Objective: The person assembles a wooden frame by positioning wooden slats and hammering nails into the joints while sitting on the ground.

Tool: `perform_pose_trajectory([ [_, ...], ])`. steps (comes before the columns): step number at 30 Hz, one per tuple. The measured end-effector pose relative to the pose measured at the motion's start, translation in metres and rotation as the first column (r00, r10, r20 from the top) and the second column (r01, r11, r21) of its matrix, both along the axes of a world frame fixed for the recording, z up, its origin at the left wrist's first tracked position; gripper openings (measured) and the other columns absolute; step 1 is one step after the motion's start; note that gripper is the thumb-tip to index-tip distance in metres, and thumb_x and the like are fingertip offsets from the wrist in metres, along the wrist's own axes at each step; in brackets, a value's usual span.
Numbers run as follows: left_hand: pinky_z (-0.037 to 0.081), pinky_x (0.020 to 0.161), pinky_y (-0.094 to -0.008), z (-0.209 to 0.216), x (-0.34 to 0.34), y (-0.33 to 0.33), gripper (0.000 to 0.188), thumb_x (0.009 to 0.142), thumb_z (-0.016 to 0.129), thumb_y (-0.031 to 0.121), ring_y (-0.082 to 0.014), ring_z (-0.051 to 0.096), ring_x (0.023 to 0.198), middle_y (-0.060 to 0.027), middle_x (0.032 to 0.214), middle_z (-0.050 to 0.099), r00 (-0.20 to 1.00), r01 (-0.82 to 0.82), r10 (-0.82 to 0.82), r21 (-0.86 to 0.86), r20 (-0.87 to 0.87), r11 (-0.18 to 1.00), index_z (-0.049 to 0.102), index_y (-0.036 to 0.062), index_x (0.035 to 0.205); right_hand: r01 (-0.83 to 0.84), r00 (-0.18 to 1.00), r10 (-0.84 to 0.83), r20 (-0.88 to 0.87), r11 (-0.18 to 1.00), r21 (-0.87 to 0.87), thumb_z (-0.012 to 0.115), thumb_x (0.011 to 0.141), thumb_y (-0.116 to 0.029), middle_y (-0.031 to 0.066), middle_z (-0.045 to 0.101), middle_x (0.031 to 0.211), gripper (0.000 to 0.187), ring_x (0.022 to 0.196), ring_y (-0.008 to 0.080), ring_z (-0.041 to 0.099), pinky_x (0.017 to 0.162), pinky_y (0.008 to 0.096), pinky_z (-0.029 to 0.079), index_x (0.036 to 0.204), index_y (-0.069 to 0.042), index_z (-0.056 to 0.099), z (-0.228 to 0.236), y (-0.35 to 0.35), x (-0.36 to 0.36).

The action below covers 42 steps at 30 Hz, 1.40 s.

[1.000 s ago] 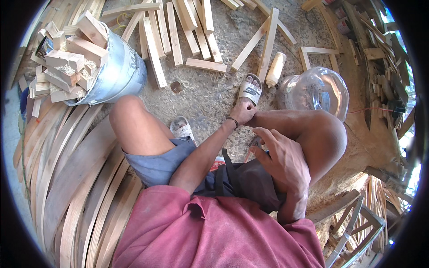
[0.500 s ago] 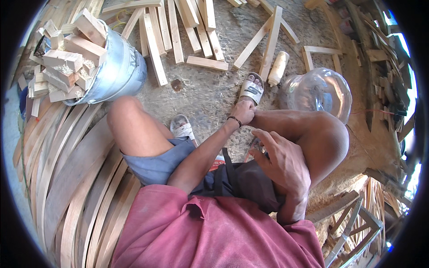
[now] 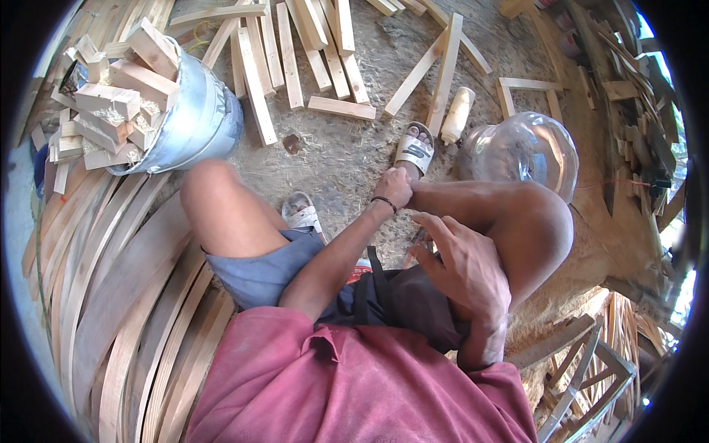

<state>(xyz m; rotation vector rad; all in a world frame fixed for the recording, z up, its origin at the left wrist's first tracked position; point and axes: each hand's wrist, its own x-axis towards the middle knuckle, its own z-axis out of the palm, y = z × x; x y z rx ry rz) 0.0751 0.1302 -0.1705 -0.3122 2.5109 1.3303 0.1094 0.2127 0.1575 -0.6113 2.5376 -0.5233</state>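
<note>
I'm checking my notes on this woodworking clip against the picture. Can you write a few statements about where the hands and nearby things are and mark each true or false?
1. The left hand is down at the ankle of the right leg, near the sandalled foot. True.
2. The right hand grips a hammer. False: its fingers are spread beside the right knee, and it holds nothing that can be made out.
3. The metal bucket is full of wood offcuts. True.
4. The clear glass globe stands inside the bucket. False: it lies on the ground beside the right knee.
5. The left wrist bears a dark band. True.
</note>
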Motion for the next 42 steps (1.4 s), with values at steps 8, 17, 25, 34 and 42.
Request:
perform_pose_trajectory([
  [8, 0.052, 0.085, -0.0484, -0.009, -0.002, -0.001, 0.023, 0.089, 0.063, 0.024, -0.0411, 0.066, 0.095, -0.0235, 0.096, 0.069, 0.998, -0.067, 0.064, 0.116, 0.026, 0.991, 0.069, 0.0021, 0.094, -0.017, 1.000, 0.017, -0.001, 1.000, 0.003, 0.066, 0.089, -0.026, 0.0146, 0.068, 0.105, 0.035, 0.093, 0.0333, 0.068, 0.075, 0.0446, 0.055, 0.119, -0.009, 0.059, 0.003, -0.001, 0.002],
  [17, 0.052, 0.083, -0.0480, 0.005, 0.002, -0.001, 0.024, 0.089, 0.062, 0.025, -0.0400, 0.067, 0.092, -0.0226, 0.093, 0.070, 0.996, 0.085, -0.083, 0.043, -0.030, 0.995, 0.070, 0.0013, 0.089, 0.000, 1.000, 0.000, 0.001, 0.999, 0.048, 0.065, 0.089, -0.026, 0.0142, 0.068, 0.103, 0.035, 0.090, 0.0333, 0.068, 0.074, 0.0442, 0.054, 0.119, -0.009, 0.059, 0.003, -0.001, 0.005],
  [25, 0.050, 0.091, -0.0461, -0.006, -0.006, -0.007, 0.023, 0.086, 0.064, 0.024, -0.0381, 0.065, 0.100, -0.0225, 0.098, 0.069, 1.000, 0.006, -0.009, 0.159, 0.022, 0.987, 0.071, 0.0022, 0.090, -0.023, 0.999, 0.022, -0.028, 0.999, -0.031, 0.065, 0.089, -0.026, 0.0137, 0.068, 0.103, 0.035, 0.091, 0.0332, 0.068, 0.075, 0.0446, 0.054, 0.120, -0.009, 0.059, 0.001, -0.001, 0.008],
  [34, 0.053, 0.076, -0.0438, -0.004, -0.005, -0.009, 0.022, 0.086, 0.067, 0.024, -0.0354, 0.068, 0.080, -0.0201, 0.083, 0.070, 0.994, 0.108, -0.107, 0.120, -0.021, 0.987, 0.071, 0.0021, 0.085, -0.013, 1.000, 0.013, -0.026, 1.000, 0.013, 0.066, 0.089, -0.025, 0.0130, 0.067, 0.098, 0.035, 0.089, 0.0328, 0.067, 0.073, 0.0445, 0.054, 0.119, -0.009, 0.059, 0.002, 0.004, 0.007],
  [42, 0.053, 0.088, -0.0431, 0.015, -0.013, -0.011, 0.022, 0.085, 0.068, 0.026, -0.0351, 0.069, 0.095, -0.0202, 0.097, 0.072, 0.985, 0.035, -0.072, 0.226, 0.158, 0.974, 0.075, 0.0069, 0.093, -0.024, 0.998, 0.019, -0.064, 0.997, -0.079, 0.066, 0.089, -0.024, 0.0131, 0.067, 0.098, 0.035, 0.088, 0.0331, 0.067, 0.072, 0.0450, 0.054, 0.119, -0.009, 0.059, 0.001, 0.004, 0.008],
])
